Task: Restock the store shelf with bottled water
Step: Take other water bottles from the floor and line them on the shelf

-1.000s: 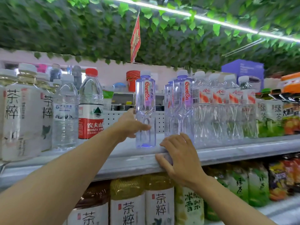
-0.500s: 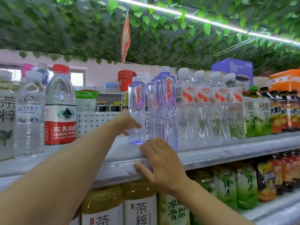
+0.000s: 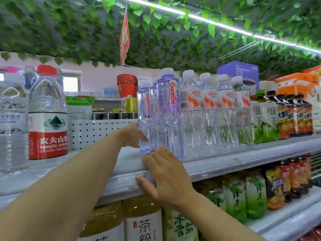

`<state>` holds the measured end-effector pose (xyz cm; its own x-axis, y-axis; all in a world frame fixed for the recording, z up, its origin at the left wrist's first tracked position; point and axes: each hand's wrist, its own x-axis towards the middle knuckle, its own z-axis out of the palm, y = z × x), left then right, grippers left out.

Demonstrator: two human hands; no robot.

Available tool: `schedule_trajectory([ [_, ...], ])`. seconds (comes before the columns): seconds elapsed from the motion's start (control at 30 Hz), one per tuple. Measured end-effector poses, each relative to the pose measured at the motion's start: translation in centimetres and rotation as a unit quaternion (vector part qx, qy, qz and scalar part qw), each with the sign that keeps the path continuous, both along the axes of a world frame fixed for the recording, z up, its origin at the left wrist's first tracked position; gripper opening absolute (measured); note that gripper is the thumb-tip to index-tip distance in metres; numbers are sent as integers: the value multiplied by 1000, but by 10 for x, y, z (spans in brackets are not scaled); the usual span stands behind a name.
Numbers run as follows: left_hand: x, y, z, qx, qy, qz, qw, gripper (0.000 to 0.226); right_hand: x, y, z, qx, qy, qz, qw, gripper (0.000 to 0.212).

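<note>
A clear purple-tinted Ganten water bottle (image 3: 144, 119) stands upright deep on the grey top shelf (image 3: 225, 164). My left hand (image 3: 132, 135) reaches far in and wraps its fingers around the bottle's lower part. Right beside it stand more Ganten bottles (image 3: 169, 115), the nearest one at the shelf's front. My right hand (image 3: 165, 176) rests on the shelf's front edge, thumb under the lip and fingers on top, just in front of that nearest bottle.
White-capped water bottles with orange labels (image 3: 215, 110) fill the shelf to the right, then green tea bottles (image 3: 262, 117). A red-labelled Nongfu Spring bottle (image 3: 47, 115) stands at the left. A gap lies between it and the Ganten row. Tea bottles (image 3: 142, 221) line the shelf below.
My left hand has slid the Ganten bottle back and to the right, up against the other Ganten bottles. My right hand has stayed on the shelf edge. The camera has shifted right.
</note>
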<state>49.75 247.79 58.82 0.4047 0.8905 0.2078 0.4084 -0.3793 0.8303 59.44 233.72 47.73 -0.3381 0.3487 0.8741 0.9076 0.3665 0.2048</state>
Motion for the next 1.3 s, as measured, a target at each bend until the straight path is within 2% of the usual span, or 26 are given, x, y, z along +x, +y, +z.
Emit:
schedule_trajectory([
  [0.3,10,4,-4,42,35,-13,998,26,0,0,0,-5,-1,-1,1000,35],
  [0.47,14,4,-5,53,45,-19,997,36,1,1,0,9,-5,1,1000,34],
  [1.07,14,-4,-7,49,51,-31,997,33,0,-1,-1,8,1,0,1000,33],
  [1.23,8,-11,-6,13,52,-1,999,49,0,-3,1,-9,0,-1,1000,33],
  [1.3,3,-16,-3,14,77,19,997,58,0,-3,0,-14,0,-2,1000,32],
])
